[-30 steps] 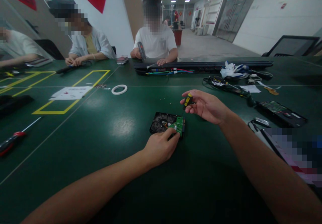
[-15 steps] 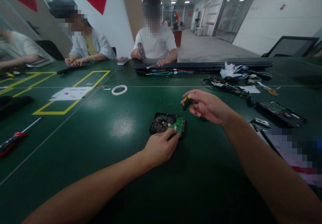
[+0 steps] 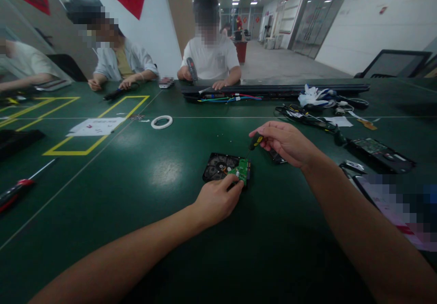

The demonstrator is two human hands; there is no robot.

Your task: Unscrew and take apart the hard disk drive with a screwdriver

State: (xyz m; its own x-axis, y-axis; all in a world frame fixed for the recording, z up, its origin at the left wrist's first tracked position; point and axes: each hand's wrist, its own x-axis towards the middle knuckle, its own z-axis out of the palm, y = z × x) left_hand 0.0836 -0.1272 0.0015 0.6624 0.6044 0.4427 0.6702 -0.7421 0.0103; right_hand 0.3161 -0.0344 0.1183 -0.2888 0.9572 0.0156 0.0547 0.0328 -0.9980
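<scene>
A black hard drive (image 3: 218, 165) lies on the green table with its green circuit board (image 3: 243, 168) facing up. My left hand (image 3: 218, 199) is closed on the near edge of the drive, thumb and fingers at the board's lower side. Above the board's far right corner, my right hand (image 3: 283, 142) pinches the handle of a small black and yellow screwdriver (image 3: 255, 141). Its thin shaft points down at that corner; whether the tip touches a screw is too small to tell. A dark flat part (image 3: 277, 157) lies partly hidden under my right hand.
Another drive (image 3: 380, 154) lies at the right, near cables (image 3: 307, 118) and white gloves (image 3: 316, 95). A long black bar with wires (image 3: 273, 92) spans the far side. At left are a white tape ring (image 3: 161, 122) and a red-black screwdriver (image 3: 22, 188). Co-workers sit opposite.
My right hand has turned the screwdriver handle a little and shifted slightly right. My left hand stays on the drive. A co-worker at the left has moved one hand with a dark tool rightward.
</scene>
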